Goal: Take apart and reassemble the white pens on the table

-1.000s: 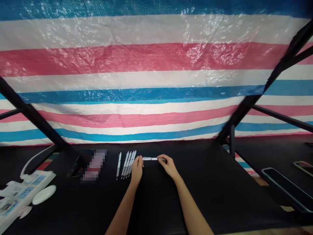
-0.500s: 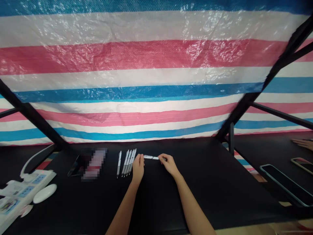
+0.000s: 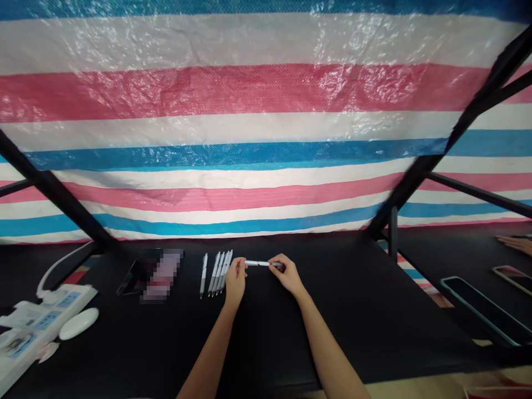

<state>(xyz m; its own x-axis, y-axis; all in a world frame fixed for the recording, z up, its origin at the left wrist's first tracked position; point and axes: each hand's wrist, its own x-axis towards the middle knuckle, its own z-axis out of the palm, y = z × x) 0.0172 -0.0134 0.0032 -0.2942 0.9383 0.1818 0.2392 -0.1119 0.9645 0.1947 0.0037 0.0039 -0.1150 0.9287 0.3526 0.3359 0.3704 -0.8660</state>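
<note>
A white pen point(image 3: 257, 264) lies level between my two hands, just above the black table. My left hand point(image 3: 236, 281) is closed on its left end. The fingertips of my right hand point(image 3: 288, 274) pinch its grey right end. To the left of my left hand, several matching white-and-grey pens point(image 3: 218, 274) lie side by side, and one of them is partly hidden by that hand. A single pen point(image 3: 203, 276) lies slightly apart at the left of the row.
A dark phone point(image 3: 137, 272) and a blurred-out flat item point(image 3: 163, 275) lie left of the pens. At far left are a power strip point(image 3: 54, 318) and a white oval object point(image 3: 78, 323). Phones point(image 3: 484, 307) and another person's hand point(image 3: 515, 243) are at right. Striped sheeting point(image 3: 249, 88) hangs behind.
The pen between my hands has turned a little, so its clip now shows differently. Both hands keep their grip in nearly the same place. The view has shifted slightly.
</note>
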